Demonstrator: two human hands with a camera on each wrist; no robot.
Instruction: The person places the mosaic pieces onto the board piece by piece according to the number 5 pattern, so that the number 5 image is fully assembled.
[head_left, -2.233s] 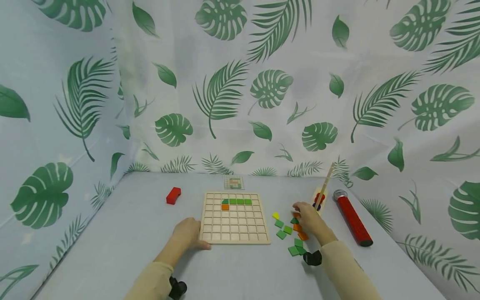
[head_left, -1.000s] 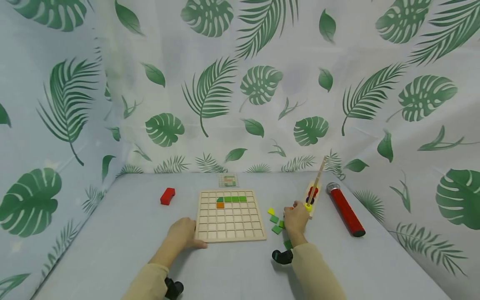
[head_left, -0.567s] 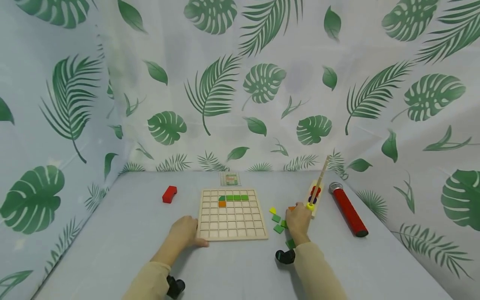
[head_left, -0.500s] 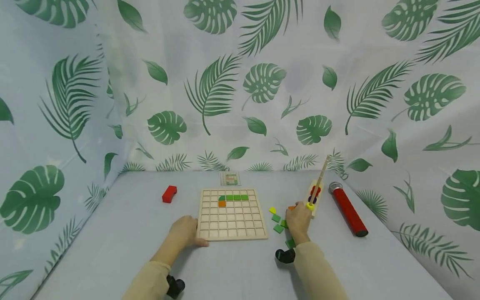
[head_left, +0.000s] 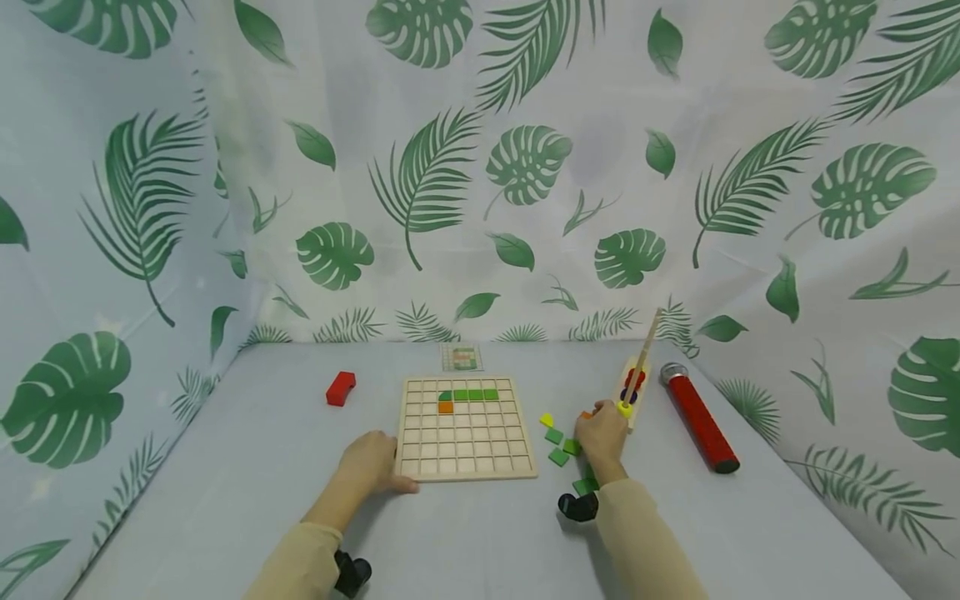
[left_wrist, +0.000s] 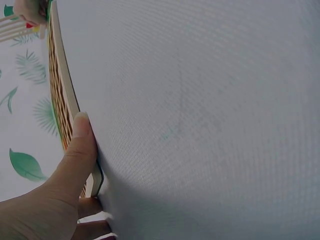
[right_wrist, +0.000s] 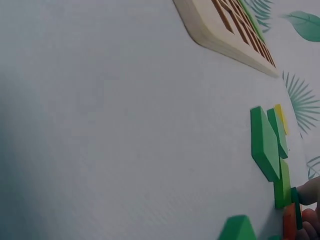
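My left hand [head_left: 366, 464] holds the lower left corner of a wooden grid board [head_left: 465, 450]. In the left wrist view its thumb [left_wrist: 81, 125] lies along the board's front edge. Green tiles [head_left: 470, 395] and an orange tile [head_left: 446, 407] lie in the board's upper cells. My right hand [head_left: 602, 429] is over the loose tiles to the right. In the right wrist view, at the lower right edge, its curled fingers pinch a dark green tile [right_wrist: 297, 209] beside a red-orange tile [right_wrist: 289, 222]; the frame cuts off the rest of the hand.
Loose green tiles [head_left: 558, 457] and a yellow tile [head_left: 547, 419] lie between board and right hand. Behind that hand stands a toy with a wooden stick [head_left: 642, 358]. Further right is a red microphone-like cylinder [head_left: 701, 421]; a red block [head_left: 341, 388] lies left, a pattern card [head_left: 462, 358] behind.
My right hand has come from above the toy-side tiles down and left onto the pile, then stayed nearly still. My left hand has kept its hold on the board.
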